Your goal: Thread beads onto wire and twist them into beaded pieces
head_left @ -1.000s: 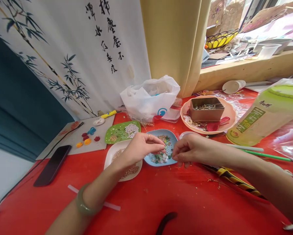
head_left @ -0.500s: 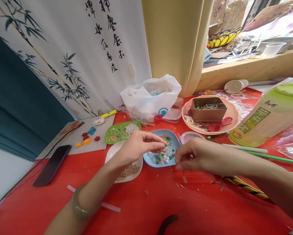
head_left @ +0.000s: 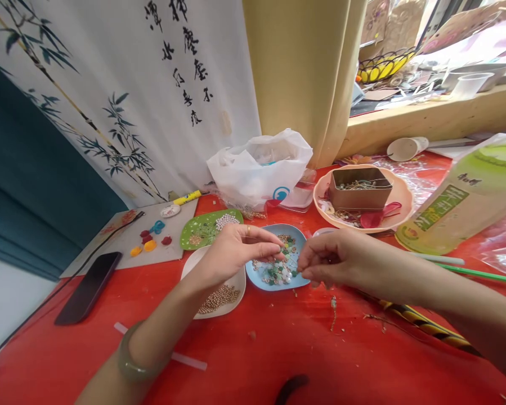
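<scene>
Both hands hover over the middle of the red-covered table point(head_left: 236, 354), palms inward, fingertips facing each other across a short gap. From the left, the left hand point(head_left: 231, 250), a thin gold ring on one finger, reaches over the off-white, rounded-square dish of gold beads point(head_left: 196, 260), with the leaf-green plate point(head_left: 187, 237) just beyond it. Its thumb and fingertips draw together in a pinch above the pale-blue, rounded-square plate point(head_left: 255, 277); whether anything is caught there I cannot tell. That plate lies under and between the two sets of fingertips, its pile of green, white and clear beads point(head_left: 281, 274) slightly nearer the left ones. Right hand point(head_left: 336, 256) fingers curl inward at the plate's right edge, thumb against forefinger; what they grip, if anything, is too small to make out. Below this hand, towards the wearer, shows a slim gold chain with a small pale bead at its top point(head_left: 333, 315). Its long axis runs nearly straight away from the wearer, and the right hand is clearly nearer; whether it dangles or lies on the red surface, I cannot tell.
</scene>
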A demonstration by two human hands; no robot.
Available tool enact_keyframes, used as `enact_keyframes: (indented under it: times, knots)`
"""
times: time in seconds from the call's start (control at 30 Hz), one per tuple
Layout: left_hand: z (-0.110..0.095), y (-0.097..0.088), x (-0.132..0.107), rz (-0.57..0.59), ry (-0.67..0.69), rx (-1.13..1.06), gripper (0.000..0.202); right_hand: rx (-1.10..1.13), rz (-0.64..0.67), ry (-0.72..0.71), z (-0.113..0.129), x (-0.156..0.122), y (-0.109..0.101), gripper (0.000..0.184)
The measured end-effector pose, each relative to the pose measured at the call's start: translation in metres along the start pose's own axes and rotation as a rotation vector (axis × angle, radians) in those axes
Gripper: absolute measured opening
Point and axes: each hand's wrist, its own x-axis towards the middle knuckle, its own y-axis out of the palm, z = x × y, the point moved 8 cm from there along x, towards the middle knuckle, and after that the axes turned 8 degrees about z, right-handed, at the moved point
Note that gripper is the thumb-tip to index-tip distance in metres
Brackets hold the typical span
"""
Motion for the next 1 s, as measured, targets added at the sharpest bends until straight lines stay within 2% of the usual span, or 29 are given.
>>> enact_keyframes:
  times: [0.07, 0.13, 0.27, 0.4, 0.5, 0.63, 0.73, 0.9, 1.0]
  knots:
    - [-0.002, -0.005, 0.000, -0.038, 0.011, -0.015, 0.008, -0.075, 0.036, 0.032, -0.004, -0.001, -0.002, 0.013]
    - [-0.004, -0.006, -0.001, -0.043, 0.016, -0.018, 0.007, -0.091, 0.011, 0.033, -0.004, -0.002, -0.005, 0.015]
    - [-0.004, 0.002, -0.002, 0.005, 0.017, 0.002, 0.005, 0.061, -0.106, 0.003, 0.002, 0.000, -0.005, 0.026]
    - [-0.003, 0.001, -0.002, -0.015, 0.030, -0.014, 0.004, 0.028, -0.136, -0.005, 0.004, -0.001, -0.004, 0.014]
    - [-0.002, -0.001, -0.001, -0.026, 0.035, -0.028, 0.004, 0.019, -0.124, -0.018, 0.004, -0.002, -0.004, 0.014]
    - [-0.002, 0.002, -0.002, -0.025, 0.023, 0.018, 0.005, 0.209, -0.139, -0.017, 0.003, 0.002, 0.001, 0.027]
    - [-0.004, 0.002, -0.003, -0.042, 0.023, 0.059, 0.005, 0.291, -0.135, 0.003, 0.001, 0.005, 0.006, 0.023]
    - [-0.008, -0.007, -0.001, -0.102, 0.047, 0.068, 0.004, 0.152, -0.069, 0.017, -0.004, 0.002, 0.000, 0.013]
    - [-0.007, -0.007, -0.002, -0.113, 0.036, 0.061, 0.005, 0.131, -0.062, -0.001, -0.002, 0.000, -0.001, 0.019]
